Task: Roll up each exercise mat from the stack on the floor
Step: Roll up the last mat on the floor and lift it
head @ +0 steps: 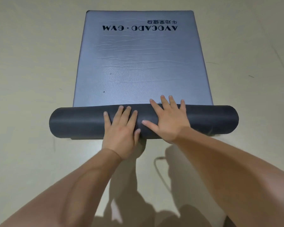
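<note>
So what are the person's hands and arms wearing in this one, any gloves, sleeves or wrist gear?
Nothing worn shows. The left hand and right hand have no gloves or rings. The wrists carry no watch or band. The left forearm and right forearm are sleeveless down to the frame's edge.

A grey-blue exercise mat lies flat on the pale floor, its near end wound into a thick, dark roll lying crosswise. Fine creases line the flat stretch, and black lettering reading "AVOCADO · GYM" sits upside down near the far edge.
</note>
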`<state>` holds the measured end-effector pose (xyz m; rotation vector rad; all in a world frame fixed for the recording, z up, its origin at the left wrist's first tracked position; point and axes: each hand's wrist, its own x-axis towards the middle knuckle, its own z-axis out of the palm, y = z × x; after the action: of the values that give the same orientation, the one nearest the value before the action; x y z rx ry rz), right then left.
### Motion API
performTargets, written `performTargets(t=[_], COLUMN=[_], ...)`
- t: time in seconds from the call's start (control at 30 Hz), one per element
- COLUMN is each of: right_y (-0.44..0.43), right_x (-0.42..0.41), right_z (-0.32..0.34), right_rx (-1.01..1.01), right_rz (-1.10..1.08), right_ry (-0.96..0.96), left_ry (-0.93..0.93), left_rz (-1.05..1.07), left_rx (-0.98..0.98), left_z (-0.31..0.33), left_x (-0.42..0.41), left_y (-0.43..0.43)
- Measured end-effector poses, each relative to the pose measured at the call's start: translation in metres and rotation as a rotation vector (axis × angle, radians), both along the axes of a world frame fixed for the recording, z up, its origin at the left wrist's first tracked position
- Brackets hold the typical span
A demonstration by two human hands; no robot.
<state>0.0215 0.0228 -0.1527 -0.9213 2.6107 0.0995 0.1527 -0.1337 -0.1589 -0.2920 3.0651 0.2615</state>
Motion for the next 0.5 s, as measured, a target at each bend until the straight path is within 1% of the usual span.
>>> performTargets(t=[0.07,0.13,0.23,0.27,0.4,0.47,0.5], right_y=[-0.005,-0.004,0.014,0.023,0.044,0.038,0.032], right_x=[-0.007,-0.003,0.026,0.037,0.046,0.032,0.024], right_z=[0.002,0.002,-0.006,-0.013,-0.037,-0.041,-0.041], right_rx=[0.022,-0.019,-0.206,-0.237,-0.105,-0.086,-0.075], right_rz=[-0.015,-0.052,-0.072,-0.068,-0.101,-0.116,-0.124], right_ry=[-0.024,0.000,0.188,0.226,0.164,0.135,0.122], left_ry=[-0.153,-0.297,-0.369,-0.393,-0.512,-0.500,-0.452], left_rz=[0.039,0.064,0.069,0.068,0.033,0.005,-0.009], left_rx=[0.017,0.012,-0.001,0.008,0.065,0.091,0.075], left_z=[-0.004,-0.002,0.006,0.008,0.018,0.021,0.022], left_x=[0.002,-0.008,-0.040,-0.053,-0.097,-0.107,-0.107], left_y=[0.009,0.010,-0.003,-0.010,-0.035,-0.043,-0.046])
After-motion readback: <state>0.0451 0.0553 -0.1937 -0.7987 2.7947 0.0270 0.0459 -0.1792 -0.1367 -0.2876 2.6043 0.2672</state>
